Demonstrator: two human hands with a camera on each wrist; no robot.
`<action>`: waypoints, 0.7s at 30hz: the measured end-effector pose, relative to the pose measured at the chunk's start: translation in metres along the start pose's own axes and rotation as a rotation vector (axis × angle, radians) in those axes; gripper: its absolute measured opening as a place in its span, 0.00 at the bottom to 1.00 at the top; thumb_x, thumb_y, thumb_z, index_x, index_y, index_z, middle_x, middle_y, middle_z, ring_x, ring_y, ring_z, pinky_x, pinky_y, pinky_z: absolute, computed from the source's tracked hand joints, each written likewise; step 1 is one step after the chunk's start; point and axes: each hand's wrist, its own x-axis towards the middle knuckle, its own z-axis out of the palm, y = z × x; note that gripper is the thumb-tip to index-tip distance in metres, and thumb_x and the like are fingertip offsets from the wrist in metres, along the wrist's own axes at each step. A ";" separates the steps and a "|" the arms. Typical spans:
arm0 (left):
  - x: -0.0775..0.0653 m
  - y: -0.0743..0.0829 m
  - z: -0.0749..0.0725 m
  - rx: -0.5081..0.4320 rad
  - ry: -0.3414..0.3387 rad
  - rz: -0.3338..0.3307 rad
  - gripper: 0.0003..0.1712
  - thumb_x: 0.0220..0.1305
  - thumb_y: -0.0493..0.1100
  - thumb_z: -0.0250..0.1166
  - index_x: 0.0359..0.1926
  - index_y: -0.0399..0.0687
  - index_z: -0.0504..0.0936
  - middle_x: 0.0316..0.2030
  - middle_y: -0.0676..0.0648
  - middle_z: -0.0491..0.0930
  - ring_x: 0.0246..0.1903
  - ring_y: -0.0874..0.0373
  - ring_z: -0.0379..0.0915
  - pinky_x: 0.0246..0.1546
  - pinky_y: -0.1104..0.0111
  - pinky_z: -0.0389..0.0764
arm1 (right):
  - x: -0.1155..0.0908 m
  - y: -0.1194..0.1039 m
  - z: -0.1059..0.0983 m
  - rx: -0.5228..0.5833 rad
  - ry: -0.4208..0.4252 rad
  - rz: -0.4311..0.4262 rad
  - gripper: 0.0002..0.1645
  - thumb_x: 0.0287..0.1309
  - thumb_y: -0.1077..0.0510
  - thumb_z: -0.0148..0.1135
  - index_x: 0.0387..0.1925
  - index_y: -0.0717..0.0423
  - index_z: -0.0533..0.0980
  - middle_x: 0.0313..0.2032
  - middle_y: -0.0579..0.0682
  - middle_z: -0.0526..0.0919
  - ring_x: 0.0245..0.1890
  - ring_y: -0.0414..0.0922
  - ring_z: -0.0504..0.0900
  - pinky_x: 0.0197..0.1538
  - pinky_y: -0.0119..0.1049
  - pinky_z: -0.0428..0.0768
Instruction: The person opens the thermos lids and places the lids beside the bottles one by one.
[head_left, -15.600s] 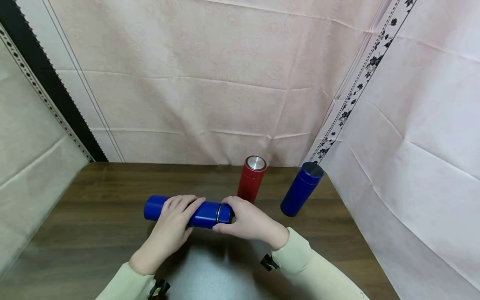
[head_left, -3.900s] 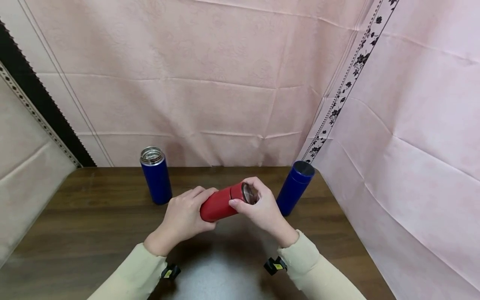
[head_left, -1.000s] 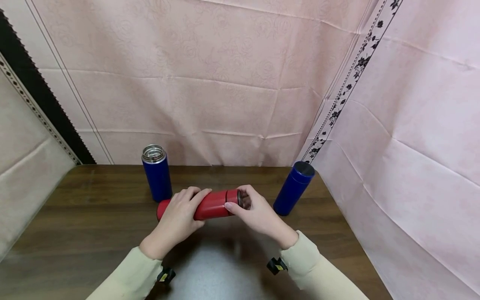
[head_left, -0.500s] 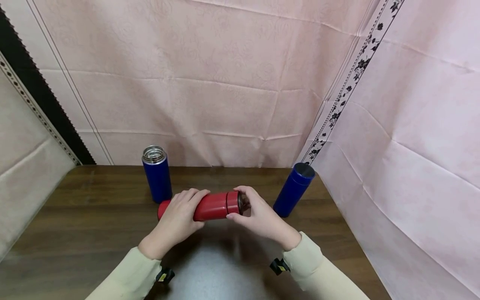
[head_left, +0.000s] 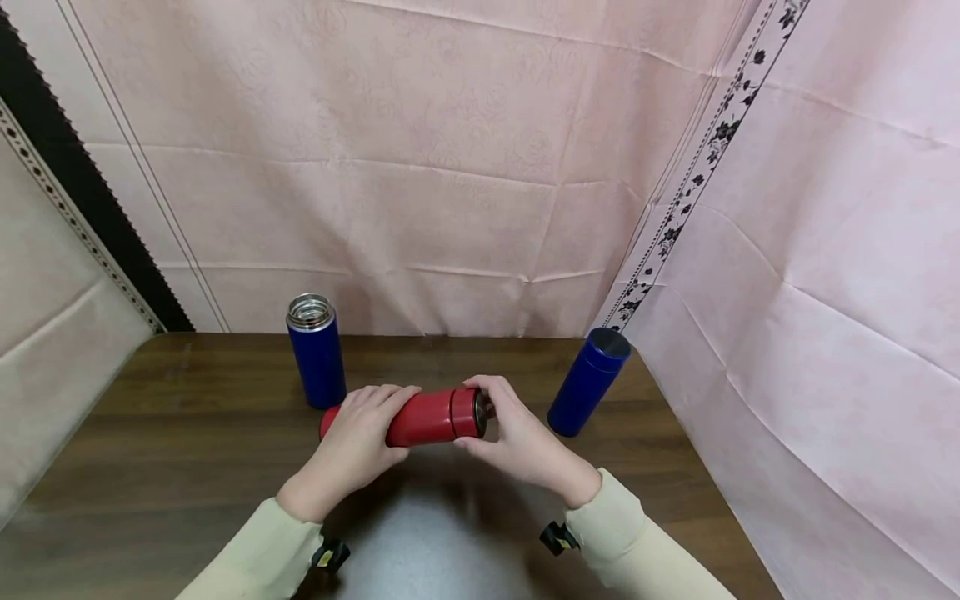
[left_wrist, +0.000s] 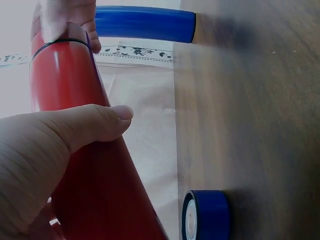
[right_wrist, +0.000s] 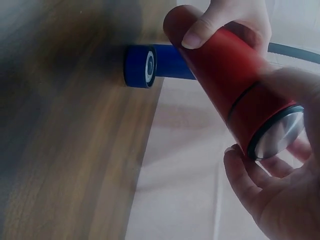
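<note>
A red thermos (head_left: 423, 417) lies nearly level in the air above the table, its silver-topped cap (right_wrist: 265, 120) pointing right. My left hand (head_left: 356, 446) grips the body, thumb across the near side. Around the cap curl the thumb and fingers of my right hand (head_left: 517, 437); a dark seam shows between cap and body. Behind on the left stands an uncapped blue thermos (head_left: 317, 362), its steel mouth showing. Its likely lid, a blue cap (left_wrist: 212, 215), sits upside down on the table; the head view does not show it.
A second blue thermos (head_left: 588, 383), with its cap on, stands upright at the right, close to my right hand. The wooden table (head_left: 187, 467) meets a pale cloth wall (head_left: 450, 208) at the back, with cloth sides left and right.
Earlier both hands held a blue thermos; it now stands uncapped at the left, and the red one is in my hands. Lately my right fingers shifted round the red cap.
</note>
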 end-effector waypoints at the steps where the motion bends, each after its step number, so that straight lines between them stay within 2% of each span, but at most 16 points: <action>1: -0.001 0.000 -0.001 0.006 0.006 0.002 0.49 0.37 0.44 0.82 0.64 0.54 0.72 0.52 0.48 0.77 0.52 0.48 0.69 0.56 0.48 0.67 | 0.001 0.000 0.000 0.023 0.001 0.019 0.47 0.52 0.44 0.72 0.67 0.40 0.55 0.57 0.40 0.66 0.50 0.40 0.73 0.50 0.40 0.80; 4: -0.003 0.000 -0.002 0.025 0.024 0.009 0.49 0.37 0.45 0.82 0.64 0.54 0.72 0.52 0.48 0.77 0.52 0.48 0.69 0.56 0.47 0.67 | 0.005 0.000 0.000 0.097 0.014 0.093 0.48 0.50 0.36 0.70 0.68 0.36 0.55 0.55 0.40 0.69 0.48 0.41 0.76 0.47 0.38 0.80; 6: -0.005 0.000 -0.003 0.035 0.032 0.011 0.49 0.37 0.45 0.82 0.64 0.54 0.72 0.53 0.48 0.77 0.52 0.47 0.69 0.56 0.47 0.67 | 0.008 -0.001 0.000 0.127 0.021 0.144 0.46 0.51 0.33 0.67 0.67 0.36 0.57 0.53 0.41 0.73 0.46 0.41 0.78 0.45 0.38 0.81; 12: -0.006 0.001 -0.003 0.046 0.036 0.005 0.50 0.37 0.45 0.83 0.65 0.54 0.71 0.54 0.48 0.75 0.54 0.48 0.67 0.56 0.47 0.66 | 0.010 -0.003 0.000 0.087 0.016 0.261 0.37 0.54 0.28 0.60 0.59 0.41 0.67 0.40 0.44 0.80 0.39 0.43 0.80 0.38 0.38 0.80; 16: -0.007 0.000 -0.005 0.049 0.032 0.001 0.49 0.39 0.45 0.82 0.66 0.55 0.70 0.55 0.48 0.75 0.54 0.48 0.66 0.57 0.47 0.65 | 0.011 -0.003 0.002 0.069 0.005 0.259 0.35 0.53 0.28 0.60 0.54 0.43 0.69 0.37 0.44 0.81 0.35 0.45 0.80 0.35 0.39 0.80; 21: -0.008 -0.002 -0.007 0.051 0.024 -0.003 0.49 0.39 0.45 0.82 0.65 0.56 0.70 0.55 0.48 0.75 0.54 0.48 0.66 0.57 0.47 0.66 | 0.011 -0.002 0.004 0.083 0.000 0.216 0.34 0.52 0.30 0.63 0.54 0.42 0.69 0.36 0.44 0.80 0.35 0.44 0.80 0.35 0.39 0.81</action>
